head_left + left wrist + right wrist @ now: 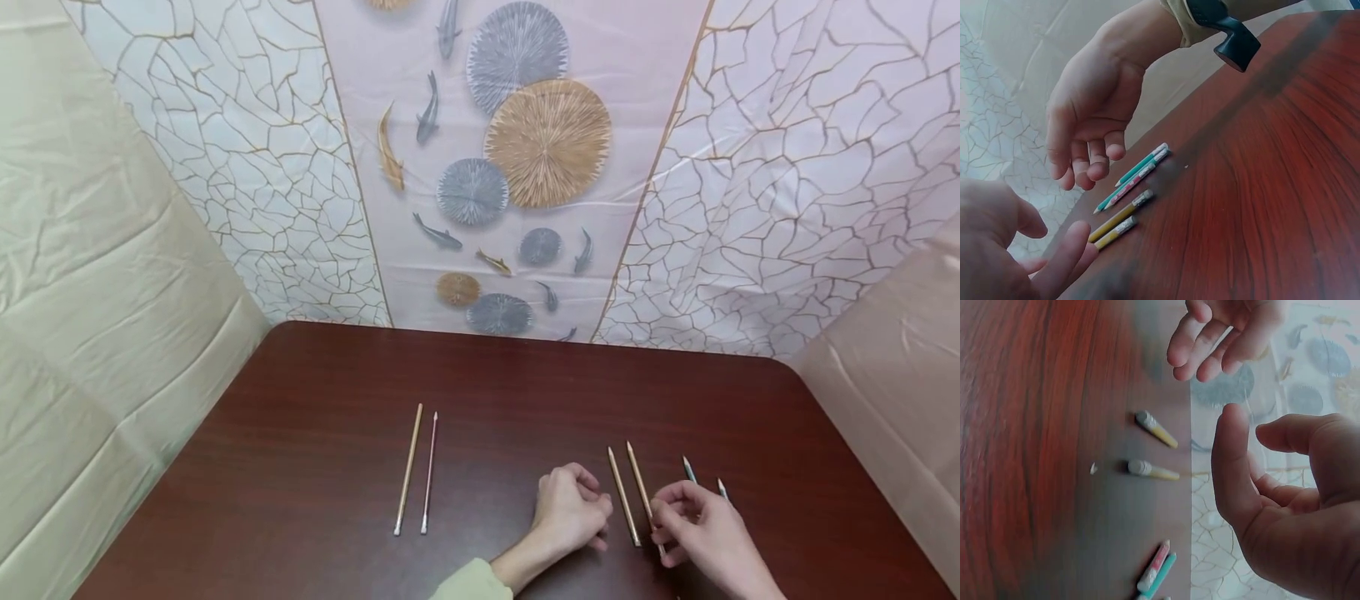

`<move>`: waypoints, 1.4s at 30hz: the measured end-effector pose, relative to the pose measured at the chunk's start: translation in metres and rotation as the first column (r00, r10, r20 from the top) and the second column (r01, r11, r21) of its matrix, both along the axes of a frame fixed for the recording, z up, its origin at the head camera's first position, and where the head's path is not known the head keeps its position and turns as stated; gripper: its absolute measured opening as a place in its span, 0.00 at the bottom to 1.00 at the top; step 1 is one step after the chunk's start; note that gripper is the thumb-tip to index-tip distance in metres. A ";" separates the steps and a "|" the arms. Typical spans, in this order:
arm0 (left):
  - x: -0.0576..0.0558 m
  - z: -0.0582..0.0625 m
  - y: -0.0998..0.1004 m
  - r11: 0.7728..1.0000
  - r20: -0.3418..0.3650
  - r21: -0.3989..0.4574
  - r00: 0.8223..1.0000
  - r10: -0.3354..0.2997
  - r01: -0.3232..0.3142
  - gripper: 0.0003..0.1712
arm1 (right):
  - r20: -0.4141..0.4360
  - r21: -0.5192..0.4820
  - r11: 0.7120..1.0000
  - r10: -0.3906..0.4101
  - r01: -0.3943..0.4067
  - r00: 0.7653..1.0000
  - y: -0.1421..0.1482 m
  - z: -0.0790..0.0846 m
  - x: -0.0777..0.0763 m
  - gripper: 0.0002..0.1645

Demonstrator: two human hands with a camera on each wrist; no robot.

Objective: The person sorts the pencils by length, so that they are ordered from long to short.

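Two yellow pencils lie between the hands, the nearer-left pencil (624, 496) beside a second yellow pencil (640, 477) that the right fingers partly cover in the head view. My left hand (572, 510), just left of them, has loosely bent fingers and nothing in its grasp. The right hand (705, 533) hovers over the pencils' right side; the right wrist view shows a gap between its thumb and forefinger (1232, 462). Beyond it a teal pencil (1141, 165) and a pink-patterned pencil (1132, 189) lie close together, largely hidden by the right hand in the head view.
Farther left on the dark red-brown table (300, 467), a yellow pencil (408, 469) and a thin pink pencil (430, 473) lie side by side. A small white speck (1093, 467) sits near the eraser ends. Patterned cloth (480, 250) hangs behind the table.
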State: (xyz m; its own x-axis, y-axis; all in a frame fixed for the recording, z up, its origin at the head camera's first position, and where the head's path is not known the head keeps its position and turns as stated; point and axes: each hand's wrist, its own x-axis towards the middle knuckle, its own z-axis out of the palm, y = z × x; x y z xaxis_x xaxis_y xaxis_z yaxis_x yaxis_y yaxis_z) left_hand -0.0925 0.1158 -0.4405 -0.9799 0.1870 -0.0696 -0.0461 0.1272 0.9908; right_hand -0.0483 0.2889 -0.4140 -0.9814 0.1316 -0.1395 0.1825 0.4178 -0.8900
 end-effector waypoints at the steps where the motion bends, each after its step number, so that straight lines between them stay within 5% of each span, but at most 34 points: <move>1: 0.000 0.000 0.002 1.000 0.005 0.000 1.000 0.002 -0.002 0.08 | 0.002 0.001 1.000 -0.016 0.016 1.000 0.001 0.000 0.001 0.08; 11: -0.002 0.000 0.019 1.000 0.011 -0.019 1.000 0.012 -0.012 0.09 | 0.013 0.003 0.996 -0.091 0.091 0.996 0.013 -0.004 0.005 0.12; 21: -0.003 0.000 0.037 0.991 -0.027 -0.130 0.999 0.032 -0.035 0.09 | 0.003 0.019 0.993 -0.113 0.113 0.994 0.025 0.000 0.007 0.16; 34: 0.001 0.004 0.058 0.940 -0.137 -0.339 0.991 -0.005 -0.042 0.11 | -0.041 -0.021 0.986 -0.168 0.168 0.985 0.044 -0.001 0.014 0.14; 42: -0.004 0.002 0.063 0.904 -0.180 -0.423 0.983 -0.018 -0.061 0.15 | 0.004 -0.015 0.985 -0.170 0.170 0.985 0.044 0.000 0.015 0.15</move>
State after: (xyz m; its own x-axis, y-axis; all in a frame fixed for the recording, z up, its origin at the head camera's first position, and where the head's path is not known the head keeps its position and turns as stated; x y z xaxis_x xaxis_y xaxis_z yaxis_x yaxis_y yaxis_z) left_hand -0.0960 0.1791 -0.4381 -0.9870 0.1570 0.0357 0.1159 0.5392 0.8342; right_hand -0.0336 0.3331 -0.4142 -0.9444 0.2948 -0.1455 0.2524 0.3665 -0.8955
